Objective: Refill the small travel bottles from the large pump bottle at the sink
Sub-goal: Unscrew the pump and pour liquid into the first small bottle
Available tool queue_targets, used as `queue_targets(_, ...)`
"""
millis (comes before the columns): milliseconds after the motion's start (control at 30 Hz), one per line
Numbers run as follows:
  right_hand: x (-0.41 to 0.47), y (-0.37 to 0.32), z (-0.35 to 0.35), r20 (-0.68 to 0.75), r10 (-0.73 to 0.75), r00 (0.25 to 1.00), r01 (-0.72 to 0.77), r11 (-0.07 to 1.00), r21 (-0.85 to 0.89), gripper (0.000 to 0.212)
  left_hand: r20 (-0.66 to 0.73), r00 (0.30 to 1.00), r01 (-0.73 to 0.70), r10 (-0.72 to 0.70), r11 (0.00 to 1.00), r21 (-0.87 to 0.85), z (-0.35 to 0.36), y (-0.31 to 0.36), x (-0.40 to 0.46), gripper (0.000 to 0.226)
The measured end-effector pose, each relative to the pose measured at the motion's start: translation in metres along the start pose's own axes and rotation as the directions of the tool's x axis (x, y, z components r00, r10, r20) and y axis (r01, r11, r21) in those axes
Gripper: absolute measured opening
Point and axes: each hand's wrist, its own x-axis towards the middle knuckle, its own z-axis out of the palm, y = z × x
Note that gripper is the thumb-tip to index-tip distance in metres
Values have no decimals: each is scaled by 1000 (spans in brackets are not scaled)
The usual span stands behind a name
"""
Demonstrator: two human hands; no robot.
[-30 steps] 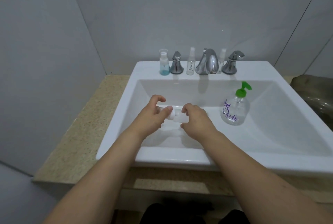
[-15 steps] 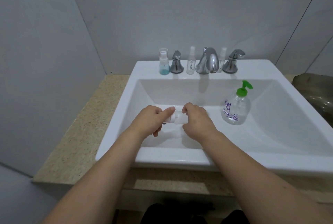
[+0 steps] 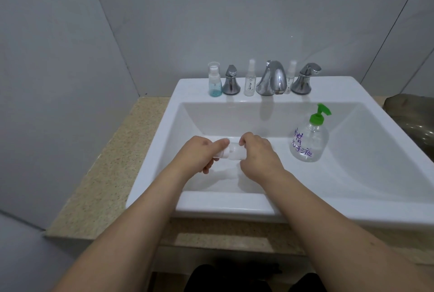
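Both hands are over the white sink (image 3: 152, 150) basin, approx. centre, working one small translucent travel bottle (image 3: 236, 152) held on its side between them. Left hand (image 3: 199, 153) has fingers curled round the cap end, thumb laid along the top. Right hand (image 3: 257, 155) grips the bottle body, fingers wrapped over it. The cap end is mostly covered by the fingers, so whether it's on tight or partly unscrewed can't be told; looks like a white collar showing next to the thumb.

Large pump bottle (image 3: 308, 143) stands upright inside the basin to the right, near the right hand but not touching. It is clear w/ a green pump head and purple handwriting on the side.

On the back ledge of the sink, L to R: a small bottle with blue liquid (image 3: 215, 80) at the bottom, a chrome tap handle (image 3: 231, 81), a slim clear spray bottle (image 3: 250, 79), the chrome faucet spout (image 3: 272, 79), another slim spray bottle (image 3: 291, 75) partly hidden behind the spout, and a second chrome handle (image 3: 305, 79). All upright.

The sink sits in a speckled beige worktop (image 3: 98, 174); grey wall panels behind.
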Motion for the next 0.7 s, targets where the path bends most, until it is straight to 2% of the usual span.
queue_targets(100, -1, 0, -1, -36, -3, 999, 2, 1000, -27, 46, -5, 995, 102, -103, 990, -95, -1, 2, 0, 54)
queue_targets(200, 1, 3, -3, -91, 79, 993, -80, 997, -6, 45, -47, 982, 169, -183, 963, -209, -5, 4, 2, 53)
queue_targets(400, 3, 5, -4, -106, 162, 981, -144, 977, 158, 38, -99, 994, -81, 56, 960, -269, -1, 1, 2, 23)
queue_targets(467, 3, 4, -2, -89, 157, 984, -137, 969, 205, 40, -107, 991, -114, 86, 951, -289, 0, 0, 4, 22)
queue_targets(567, 6, 1, -2, -64, 104, 993, -90, 978, 187, 42, -149, 981, -171, 124, 914, -367, -2, 7, 8, 22)
queue_targets(700, 18, -4, -1, -149, 96, 984, -53, 961, 272, 42, -333, 929, -273, 163, 908, -318, -9, 21, 24, 24)
